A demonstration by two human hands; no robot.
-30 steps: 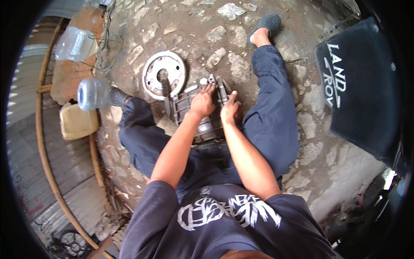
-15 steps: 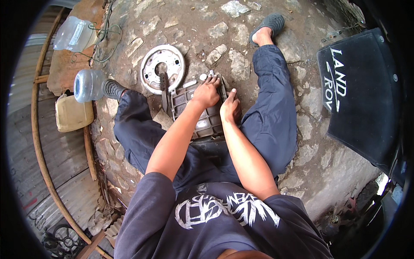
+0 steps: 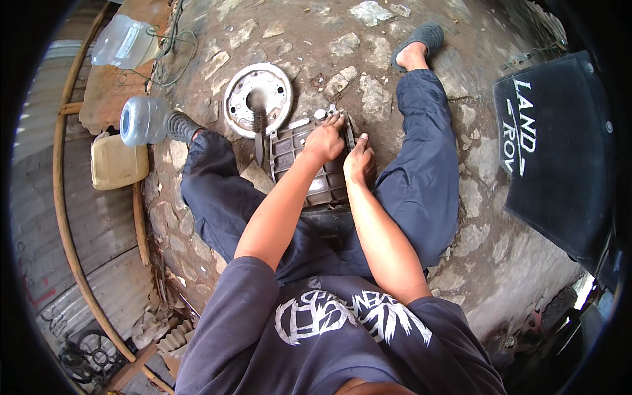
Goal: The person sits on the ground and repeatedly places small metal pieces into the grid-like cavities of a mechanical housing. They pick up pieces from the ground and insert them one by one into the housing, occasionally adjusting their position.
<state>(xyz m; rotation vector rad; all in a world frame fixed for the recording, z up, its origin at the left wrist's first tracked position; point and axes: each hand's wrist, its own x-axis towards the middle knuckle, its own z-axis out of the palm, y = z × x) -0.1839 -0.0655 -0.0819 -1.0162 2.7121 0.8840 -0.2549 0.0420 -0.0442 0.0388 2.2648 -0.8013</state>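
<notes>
Between my legs sits a ribbed grey metal casing (image 3: 287, 150), several square pockets showing on its upper face. My left hand (image 3: 325, 139) rests over its far right part, fingers closed down around the edge there. At the casing's right side is my right hand (image 3: 359, 162), curled against the edge with the thumb up; its other fingers are mostly hidden. Just beyond the casing's far left corner lies a round pale metal plate (image 3: 280, 87) with a hole in its middle. A wire brush (image 3: 259, 141) leans across the plate's near rim, touched by neither hand.
Stony, uneven ground (image 3: 376, 95) surrounds the casing. To the left are a clear plastic jug (image 3: 143, 120), a yellowish jerrycan (image 3: 118, 161) and another clear container (image 3: 122, 43) beside looped green wire (image 3: 178, 59). A black mud flap (image 3: 559, 178) hangs at the right. Corrugated sheeting (image 3: 99, 263) lines the left.
The whole view has shifted slightly, so everything appears a little farther right. Both hands keep their places on the casing.
</notes>
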